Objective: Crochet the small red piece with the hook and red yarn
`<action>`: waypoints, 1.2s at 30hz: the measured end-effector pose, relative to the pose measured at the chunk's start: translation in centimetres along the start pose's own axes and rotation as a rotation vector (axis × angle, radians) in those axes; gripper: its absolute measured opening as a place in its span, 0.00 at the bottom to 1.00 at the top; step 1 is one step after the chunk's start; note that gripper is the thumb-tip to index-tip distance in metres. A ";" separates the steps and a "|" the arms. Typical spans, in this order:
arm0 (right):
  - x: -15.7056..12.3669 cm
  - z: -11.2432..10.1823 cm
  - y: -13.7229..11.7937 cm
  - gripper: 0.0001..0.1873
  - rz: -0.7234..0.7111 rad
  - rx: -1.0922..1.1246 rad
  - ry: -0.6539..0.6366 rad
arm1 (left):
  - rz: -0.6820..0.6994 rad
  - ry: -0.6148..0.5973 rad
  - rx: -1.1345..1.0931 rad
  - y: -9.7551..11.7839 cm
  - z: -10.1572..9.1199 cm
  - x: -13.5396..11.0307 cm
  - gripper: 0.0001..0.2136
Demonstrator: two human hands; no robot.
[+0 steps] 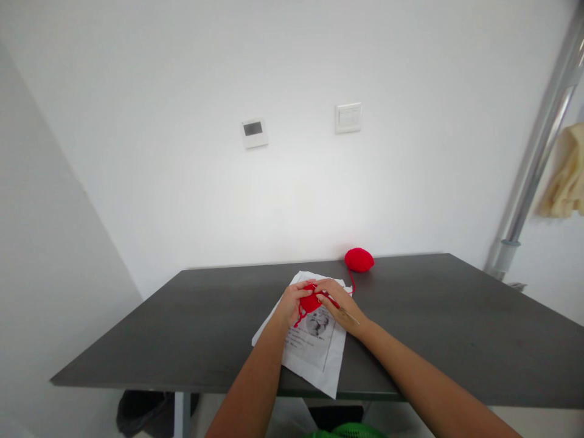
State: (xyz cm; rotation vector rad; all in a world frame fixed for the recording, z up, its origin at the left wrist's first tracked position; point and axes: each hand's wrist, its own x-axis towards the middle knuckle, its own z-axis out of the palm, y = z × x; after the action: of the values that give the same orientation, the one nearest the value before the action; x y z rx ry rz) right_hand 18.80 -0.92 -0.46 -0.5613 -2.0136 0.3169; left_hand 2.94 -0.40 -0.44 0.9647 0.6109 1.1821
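A small piece of red crochet work [311, 303] is pinched in my left hand [292, 303], and a loose tail of yarn hangs below it. My right hand [338, 303] is closed on a thin crochet hook [349, 316], whose metal end sticks out across the palm toward the wrist. The hook's other end meets the red work, where fingers hide it. A strand of yarn runs from the hands to a red ball of yarn [359, 260] near the table's back edge. Under both hands lies a printed sheet of paper [314, 359] with a picture and text.
The dark grey table [205, 328] stands against a white wall carrying a thermostat [254, 133] and a light switch [348, 118]. A metal pole [541, 164] and a cream cloth [566, 176] are at the right. Below the table at left sits a black bin [141, 413].
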 end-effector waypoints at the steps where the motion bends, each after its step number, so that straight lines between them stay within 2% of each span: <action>1: 0.0 -0.1 0.0 0.08 0.014 0.025 0.006 | -0.011 -0.016 0.008 0.1 -0.1 0.0 0.17; 7: 0.1 -0.4 0.5 0.11 0.191 0.102 0.018 | -0.075 -0.019 0.099 0.2 -0.6 -0.1 0.20; 11: 0.2 -0.4 0.5 0.11 0.261 0.103 -0.013 | -0.048 0.019 0.172 0.3 -0.8 -0.1 0.23; 19: 0.3 -0.3 0.3 0.10 0.175 0.128 -0.029 | -0.019 -0.014 0.225 0.5 -1.0 -0.3 0.24; 25: 0.4 -0.9 0.6 0.09 -0.079 0.039 -0.088 | -0.051 0.006 0.216 1.0 -1.3 -0.4 0.29; 29: 0.5 -1.5 0.6 0.10 -0.170 -0.009 -0.131 | -0.064 0.000 0.201 1.4 -1.6 -0.6 0.30; 33: 0.5 -1.5 0.4 0.10 -0.142 0.041 -0.101 | -0.072 0.014 0.199 1.7 -2.0 -0.7 0.30; 36: 0.3 -1.1 0.1 0.09 0.020 0.144 -0.014 | -0.088 0.010 0.195 2.0 -2.2 -0.7 0.30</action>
State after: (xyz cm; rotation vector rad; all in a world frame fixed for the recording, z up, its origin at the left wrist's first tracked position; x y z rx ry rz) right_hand 19.65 -0.69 0.31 -0.4903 -1.9810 0.4748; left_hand -0.04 -0.27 0.13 1.0854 0.7801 1.0641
